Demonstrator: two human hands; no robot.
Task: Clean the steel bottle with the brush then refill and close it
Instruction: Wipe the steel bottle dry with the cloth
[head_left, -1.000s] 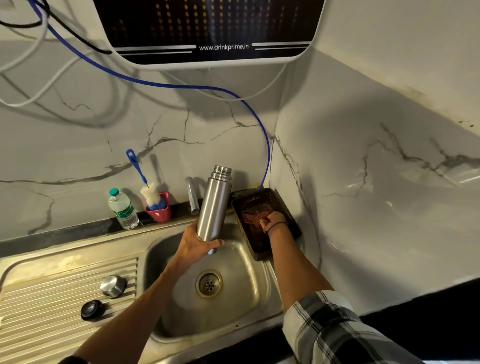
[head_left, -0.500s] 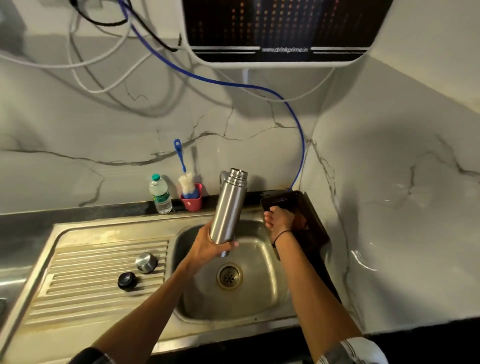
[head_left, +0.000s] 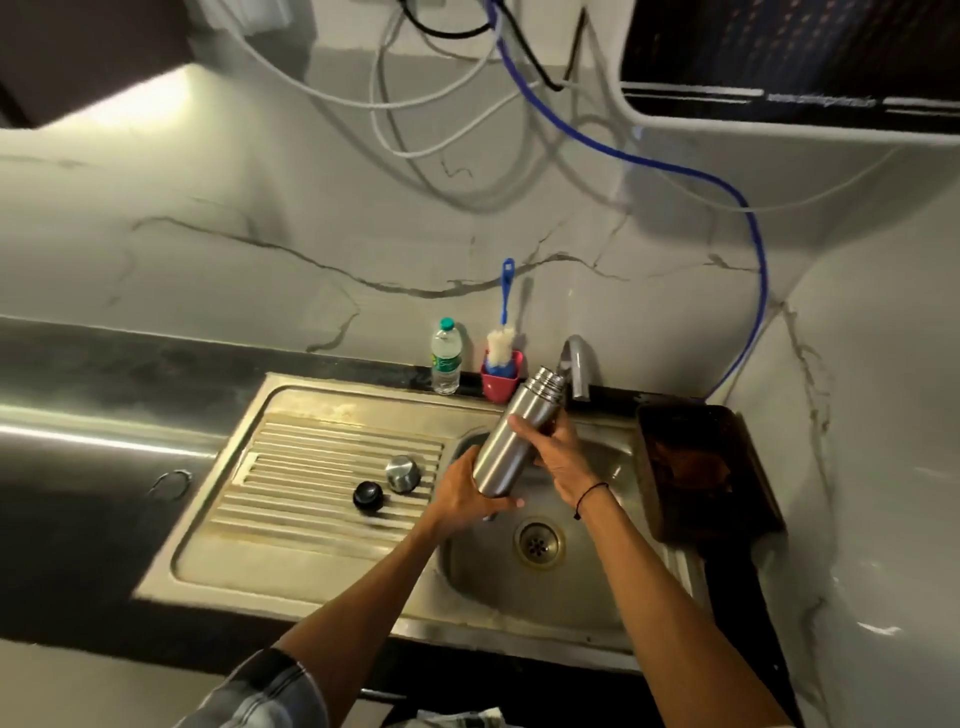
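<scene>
The steel bottle (head_left: 514, 434) is tilted over the sink basin (head_left: 540, 577), its open mouth up near the tap (head_left: 577, 366). My left hand (head_left: 467, 493) grips its lower end. My right hand (head_left: 553, 447) wraps around its middle from the right side. The bottle brush (head_left: 503, 332), blue-handled with white bristles, stands in a red cup (head_left: 500, 383) against the back wall. Two caps lie on the ribbed drainboard: a steel cap (head_left: 402, 472) and a black cap (head_left: 368, 494).
A small plastic water bottle (head_left: 445, 356) stands left of the red cup. A dark tray (head_left: 701, 467) lies at the sink's right edge by the corner wall. A water purifier (head_left: 789, 67) hangs above, with a blue hose (head_left: 748, 208) and white cables.
My right hand left the dark tray and took hold of the bottle's middle. The bottle tilted more. The view swung left.
</scene>
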